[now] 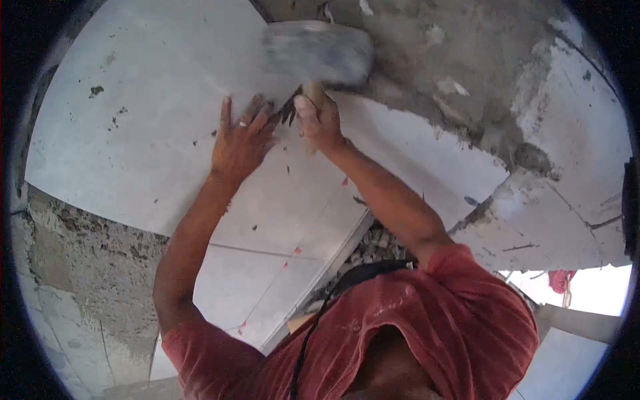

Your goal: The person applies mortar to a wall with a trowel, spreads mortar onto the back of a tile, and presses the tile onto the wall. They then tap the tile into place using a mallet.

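My right hand (320, 123) is wrapped round the short wooden handle of a mallet (317, 55). The mallet's wide grey head is smeared by motion and overlaps the far edge of a large white tile (160, 120). My left hand (241, 147) lies on the tile with its fingers spread, to the left of the mallet handle. A ring shows on one of its fingers. Dark crumbs of mortar dot the tile, and a few dark smears lie between the two hands.
Small red wedges (297, 251) stick out along a seam between tiles. Rough grey cement (460, 60) borders the tile at the far right, and a bare wall (93, 273) at the left. Rubble (377, 243) lies close to my body beyond the tile's edge.
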{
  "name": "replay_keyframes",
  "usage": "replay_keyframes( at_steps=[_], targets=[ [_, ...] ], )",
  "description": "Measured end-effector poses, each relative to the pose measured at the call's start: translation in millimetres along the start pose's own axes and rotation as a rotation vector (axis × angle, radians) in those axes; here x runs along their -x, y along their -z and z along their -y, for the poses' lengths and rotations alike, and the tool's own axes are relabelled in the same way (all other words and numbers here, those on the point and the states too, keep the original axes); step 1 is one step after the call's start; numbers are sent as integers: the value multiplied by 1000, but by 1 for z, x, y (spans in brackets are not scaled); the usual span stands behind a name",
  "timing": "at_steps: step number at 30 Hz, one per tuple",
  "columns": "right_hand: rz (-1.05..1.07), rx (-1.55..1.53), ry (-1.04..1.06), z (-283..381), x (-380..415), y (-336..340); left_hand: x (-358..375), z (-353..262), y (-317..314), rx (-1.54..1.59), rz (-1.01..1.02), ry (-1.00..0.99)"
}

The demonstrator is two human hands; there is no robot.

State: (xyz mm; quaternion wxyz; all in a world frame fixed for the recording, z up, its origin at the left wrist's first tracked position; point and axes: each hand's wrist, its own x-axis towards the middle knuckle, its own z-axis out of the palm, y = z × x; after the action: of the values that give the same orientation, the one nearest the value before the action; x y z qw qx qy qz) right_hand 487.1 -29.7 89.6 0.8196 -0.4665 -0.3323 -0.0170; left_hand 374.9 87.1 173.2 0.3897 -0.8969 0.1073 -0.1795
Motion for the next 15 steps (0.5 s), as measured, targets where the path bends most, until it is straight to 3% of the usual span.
replay_keyframes(
  at_steps=[3,6,10,13,15],
  targets=[
    [75,41,-77,7,2,9,-2,-2,1,-6,-36,-13],
    [-30,-32,63,-4,0,3,-11,4,-6,-22,-85,5],
    [101,137,-136,-14,9,1,-1,0,-3,-13,-60,-14],
    [-95,-97,47,-21,-2,3,-2,-1,-3,-31,-60,12],
    [98,132,65,-5,-1,7,3,-3,3,-21,-15,0]
  ],
)
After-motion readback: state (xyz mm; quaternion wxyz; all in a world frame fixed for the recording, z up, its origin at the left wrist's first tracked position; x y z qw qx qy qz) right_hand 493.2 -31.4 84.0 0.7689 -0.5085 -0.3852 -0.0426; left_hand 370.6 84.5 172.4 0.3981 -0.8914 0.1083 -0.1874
